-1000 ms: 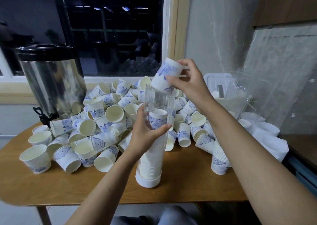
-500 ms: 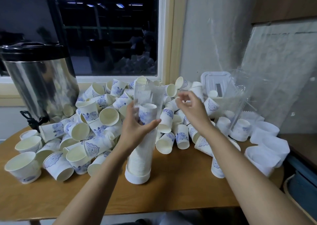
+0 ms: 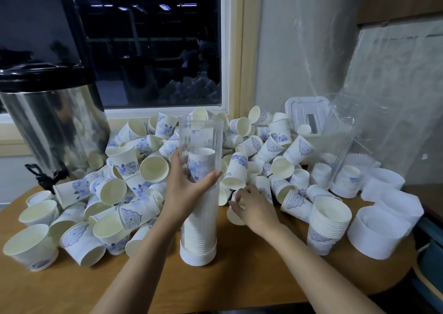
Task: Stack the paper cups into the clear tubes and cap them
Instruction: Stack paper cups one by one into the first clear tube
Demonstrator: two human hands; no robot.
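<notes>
The tube stands upright mid-table in a white cap, about two-thirds full of a stack of cups, the left hand curled round its middle, while at its 3 o'clock the right hand closes curled fingers on a loose cup at the edge of the pile.

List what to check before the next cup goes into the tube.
1. The clear plastic tube stands upright in its white bottom cap: ok.
2. The left hand grips the tube at mid-height: ok.
3. The tube mouth is open, with room above the stacked cups: ok.
4. The right hand firmly holds a blue-patterned paper cup: cannot tell; its fingers are on one lying on the wooden table.
5. That cup is single, not two nested: cannot tell.
</notes>
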